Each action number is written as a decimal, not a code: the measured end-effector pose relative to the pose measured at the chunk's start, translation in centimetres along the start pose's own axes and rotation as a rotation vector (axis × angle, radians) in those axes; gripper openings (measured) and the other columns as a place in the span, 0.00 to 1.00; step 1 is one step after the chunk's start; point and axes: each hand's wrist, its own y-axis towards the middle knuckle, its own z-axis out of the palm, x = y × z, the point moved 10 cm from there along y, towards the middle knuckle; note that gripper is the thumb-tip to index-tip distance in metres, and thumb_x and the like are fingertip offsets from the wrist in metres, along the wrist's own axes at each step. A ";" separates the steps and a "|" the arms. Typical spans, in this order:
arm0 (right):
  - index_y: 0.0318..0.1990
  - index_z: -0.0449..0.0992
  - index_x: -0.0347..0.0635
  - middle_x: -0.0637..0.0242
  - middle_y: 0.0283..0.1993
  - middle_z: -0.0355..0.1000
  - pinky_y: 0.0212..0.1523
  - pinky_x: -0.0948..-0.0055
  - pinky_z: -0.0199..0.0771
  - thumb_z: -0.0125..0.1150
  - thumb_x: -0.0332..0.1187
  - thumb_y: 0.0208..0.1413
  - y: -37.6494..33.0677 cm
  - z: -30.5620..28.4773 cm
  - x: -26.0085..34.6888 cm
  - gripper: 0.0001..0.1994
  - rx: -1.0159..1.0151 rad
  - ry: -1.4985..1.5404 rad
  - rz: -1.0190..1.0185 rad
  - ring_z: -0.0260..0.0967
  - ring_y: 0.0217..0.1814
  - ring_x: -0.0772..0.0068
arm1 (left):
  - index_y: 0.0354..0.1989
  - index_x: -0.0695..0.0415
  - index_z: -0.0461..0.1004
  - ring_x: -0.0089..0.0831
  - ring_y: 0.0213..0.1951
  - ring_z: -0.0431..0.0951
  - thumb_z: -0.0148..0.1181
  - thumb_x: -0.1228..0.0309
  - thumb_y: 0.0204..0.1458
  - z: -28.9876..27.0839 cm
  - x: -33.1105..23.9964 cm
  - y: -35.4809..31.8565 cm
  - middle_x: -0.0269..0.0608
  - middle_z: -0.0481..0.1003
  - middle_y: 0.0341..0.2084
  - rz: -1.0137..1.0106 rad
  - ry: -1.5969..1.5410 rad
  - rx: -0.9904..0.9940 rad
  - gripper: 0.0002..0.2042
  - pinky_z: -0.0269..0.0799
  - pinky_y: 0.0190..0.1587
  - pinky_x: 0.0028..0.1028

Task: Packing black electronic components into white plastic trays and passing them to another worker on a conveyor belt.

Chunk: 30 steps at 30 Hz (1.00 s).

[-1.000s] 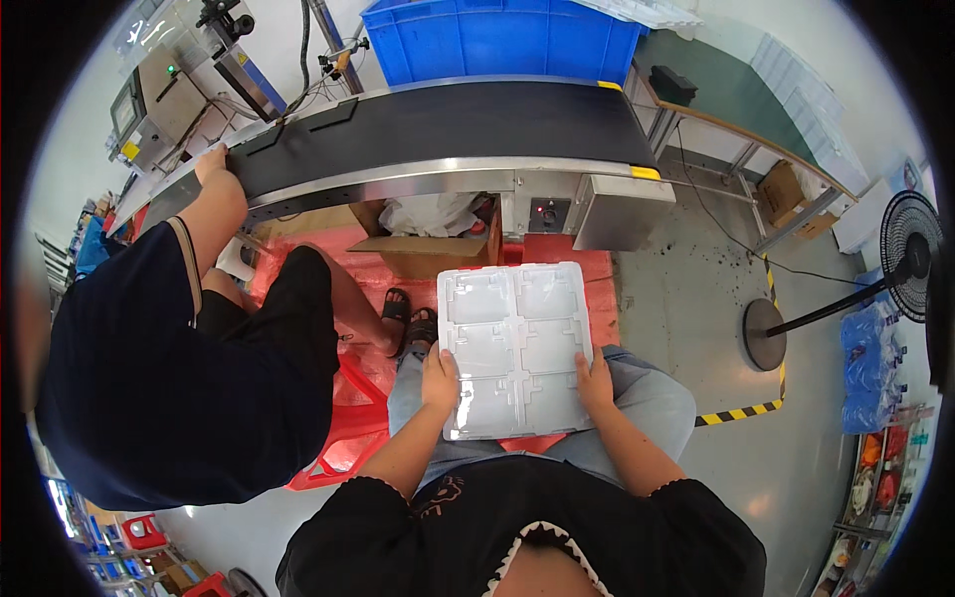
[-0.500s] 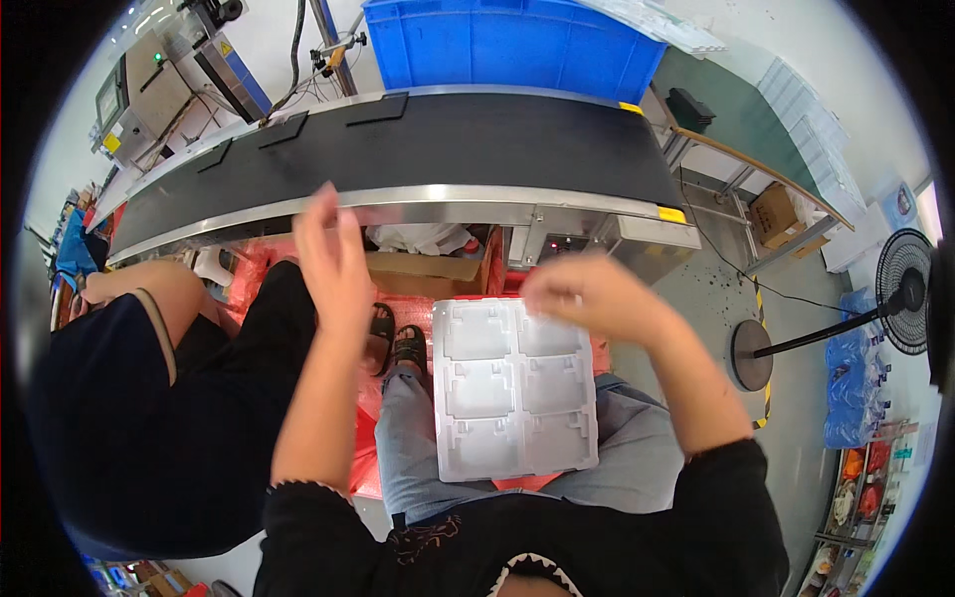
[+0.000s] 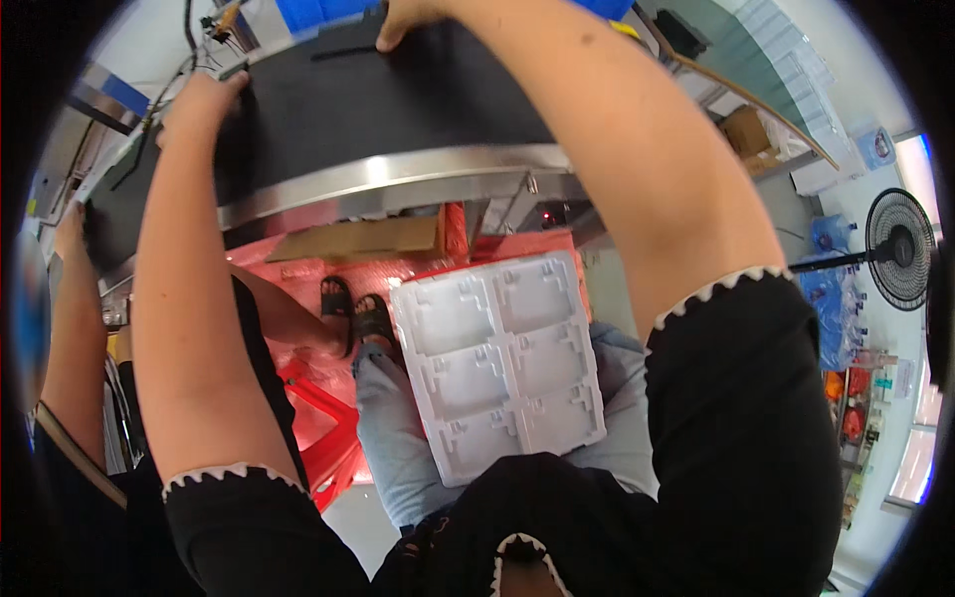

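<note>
Both my arms reach out over the black conveyor belt (image 3: 308,129). My left hand (image 3: 197,104) is closed at the belt's far side, its thumb against a flat black piece (image 3: 235,69). Farther right, my right hand (image 3: 406,18) is cut by the upper edge of the view. Its thumb presses on the right end of another flat black piece (image 3: 346,52), and its other fingers are mostly hidden. Across my lap rests a white plastic tray (image 3: 505,348) with several recesses, all without contents, lying slightly tilted on my jeans.
A co-worker's hand (image 3: 70,234) is at the belt's left end, near one more black piece (image 3: 127,164). The belt's metal edge (image 3: 388,171) runs between my lap and the belt. Below it sits a cardboard box (image 3: 363,239). A black fan (image 3: 898,249) stands at right.
Both my hands have moved forward from above my lap to the far side of the belt, onto black pieces. My view has shifted closer to the belt. The tray has turned slightly.
</note>
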 end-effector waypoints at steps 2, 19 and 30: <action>0.34 0.77 0.35 0.46 0.42 0.72 0.45 0.60 0.71 0.58 0.30 0.42 -2.5 -2.0 -0.3 0.11 -0.059 -0.043 0.029 0.70 0.46 0.50 | 0.45 0.62 0.72 0.48 0.49 0.71 0.55 0.39 0.40 -0.6 -0.9 1.9 0.55 0.72 0.46 0.148 0.043 -0.140 0.36 0.62 0.51 0.45; 0.26 0.65 0.35 0.49 0.23 0.66 0.30 0.55 0.62 0.50 0.44 0.57 -33.7 23.3 -3.7 0.18 -0.223 0.676 0.493 0.66 0.28 0.47 | 0.56 0.60 0.63 0.43 0.51 0.65 0.72 0.57 0.32 -8.2 -9.5 -35.6 0.50 0.67 0.50 1.038 -0.450 -0.627 0.40 0.60 0.53 0.37; 0.31 0.73 0.39 0.54 0.31 0.74 0.34 0.58 0.71 0.48 0.54 0.54 -31.7 29.8 -5.0 0.23 0.309 0.397 0.628 0.73 0.36 0.54 | 0.58 0.60 0.57 0.46 0.53 0.61 0.70 0.65 0.30 9.9 -10.9 -39.5 0.48 0.60 0.52 1.181 -0.256 0.121 0.42 0.56 0.55 0.42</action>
